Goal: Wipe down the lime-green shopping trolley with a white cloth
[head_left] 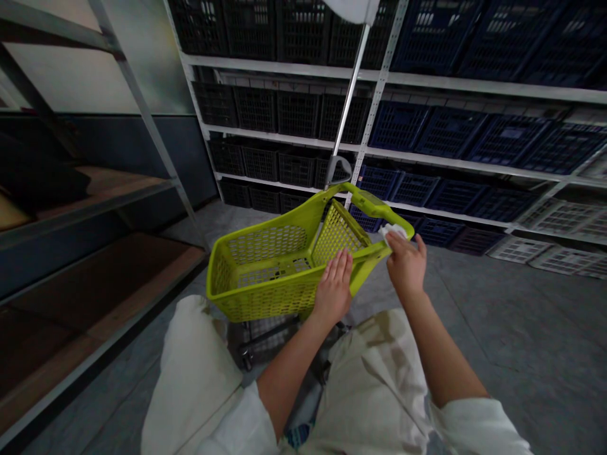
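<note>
White perforated-metal rack [378,91] at back: rows of black slatted plastic crates [298,112] left, dark-blue slatted plastic crates [448,134] right, white slatted plastic crates [519,248] low far right. Grey metal-framed shelf unit with brown boards [142,256] at left, dark bundle [42,169] on it. Smooth grey floor [531,341].

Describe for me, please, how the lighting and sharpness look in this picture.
In the head view, light is dim and the left shelf lies in shadow; there too, the pole shines, the cart reads clearly, the cloth is a pale patch with little detail, and the black crates look soft and murky.
</note>
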`<action>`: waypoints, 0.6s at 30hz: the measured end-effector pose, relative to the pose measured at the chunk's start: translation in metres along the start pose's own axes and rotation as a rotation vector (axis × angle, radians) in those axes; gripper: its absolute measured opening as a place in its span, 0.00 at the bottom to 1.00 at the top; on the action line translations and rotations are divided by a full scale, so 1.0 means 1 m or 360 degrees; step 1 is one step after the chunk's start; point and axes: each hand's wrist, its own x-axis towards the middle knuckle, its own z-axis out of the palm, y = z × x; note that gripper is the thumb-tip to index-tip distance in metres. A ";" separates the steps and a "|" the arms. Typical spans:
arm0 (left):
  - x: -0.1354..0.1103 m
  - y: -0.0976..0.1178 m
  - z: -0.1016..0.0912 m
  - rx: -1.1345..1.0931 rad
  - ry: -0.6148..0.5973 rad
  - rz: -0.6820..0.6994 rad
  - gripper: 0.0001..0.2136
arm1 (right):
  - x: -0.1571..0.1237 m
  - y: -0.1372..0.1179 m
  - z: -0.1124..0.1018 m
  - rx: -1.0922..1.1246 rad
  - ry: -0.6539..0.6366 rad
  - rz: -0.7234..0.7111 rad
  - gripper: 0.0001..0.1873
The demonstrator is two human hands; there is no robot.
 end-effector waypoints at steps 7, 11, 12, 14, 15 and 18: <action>0.000 -0.004 -0.003 -0.0018 -0.0022 0.0043 0.38 | -0.009 -0.016 -0.002 0.0127 -0.0158 -0.0415 0.26; 0.001 -0.002 -0.004 -0.0056 -0.0029 0.0024 0.39 | 0.014 0.023 -0.001 0.0005 0.0099 0.0023 0.22; 0.001 -0.001 -0.003 -0.0058 -0.0021 0.0017 0.39 | 0.013 0.018 0.001 -0.0012 0.0102 0.0040 0.22; 0.001 0.001 -0.001 -0.0055 0.0000 0.0007 0.38 | 0.003 -0.006 0.004 0.0000 0.0006 -0.0092 0.23; 0.001 0.001 0.001 -0.0052 0.0011 0.0003 0.38 | -0.005 -0.021 0.005 0.0040 -0.0075 -0.0216 0.24; 0.000 -0.001 0.002 -0.0044 0.0019 0.0015 0.37 | -0.019 -0.045 0.005 0.0163 -0.0242 -0.0490 0.27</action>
